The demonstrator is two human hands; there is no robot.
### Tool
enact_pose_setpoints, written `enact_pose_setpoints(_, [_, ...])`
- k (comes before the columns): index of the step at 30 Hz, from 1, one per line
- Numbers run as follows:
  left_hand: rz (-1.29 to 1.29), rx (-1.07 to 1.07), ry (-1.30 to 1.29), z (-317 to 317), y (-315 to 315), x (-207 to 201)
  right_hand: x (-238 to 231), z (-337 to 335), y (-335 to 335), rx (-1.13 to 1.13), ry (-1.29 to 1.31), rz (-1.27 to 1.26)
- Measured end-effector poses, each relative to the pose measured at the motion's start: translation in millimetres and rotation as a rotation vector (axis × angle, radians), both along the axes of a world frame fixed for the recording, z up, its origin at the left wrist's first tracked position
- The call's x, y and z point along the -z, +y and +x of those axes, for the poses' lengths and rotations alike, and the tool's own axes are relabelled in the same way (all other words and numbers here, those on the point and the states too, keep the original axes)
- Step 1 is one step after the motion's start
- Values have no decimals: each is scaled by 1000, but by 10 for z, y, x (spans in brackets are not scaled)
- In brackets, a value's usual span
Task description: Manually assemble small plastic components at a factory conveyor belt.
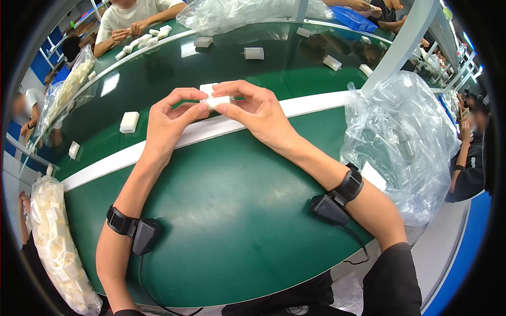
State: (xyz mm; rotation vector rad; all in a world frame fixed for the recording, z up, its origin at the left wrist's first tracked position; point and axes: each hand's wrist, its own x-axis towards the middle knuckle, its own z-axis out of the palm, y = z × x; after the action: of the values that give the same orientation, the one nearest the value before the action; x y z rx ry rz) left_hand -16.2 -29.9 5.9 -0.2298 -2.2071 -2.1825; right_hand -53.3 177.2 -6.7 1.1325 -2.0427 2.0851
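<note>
Pinching a small white block (219, 102) between the close-set fingertips of left hand (168, 117) and right hand (258, 110), probably light, stiff and slightly slick, best gripped by its flat sides, clear of the metal end (232, 99) beside the right fingers.

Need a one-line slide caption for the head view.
Left hand and right hand hold a small white block near a white rail, with similar blocks scattered on the green surface beyond.

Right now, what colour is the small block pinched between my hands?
The small block is white, best seen in the head view.
</note>
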Motion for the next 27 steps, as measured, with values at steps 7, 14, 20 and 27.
enact_pose_setpoints(7, [3,-47,208,0,81,26,-34,35,25,-59,-323,-124])
enact_pose_setpoints(14, [-100,-133,105,30,91,-22,-33,14,18,-30,-274,-102])
enact_pose_setpoints(20, [-125,-81,210,36,70,-26,-59,87,7,51,-206,-86])
enact_pose_setpoints(27, [-196,-28,212,31,3,-88,-4,71,-21,57,-121,-108])
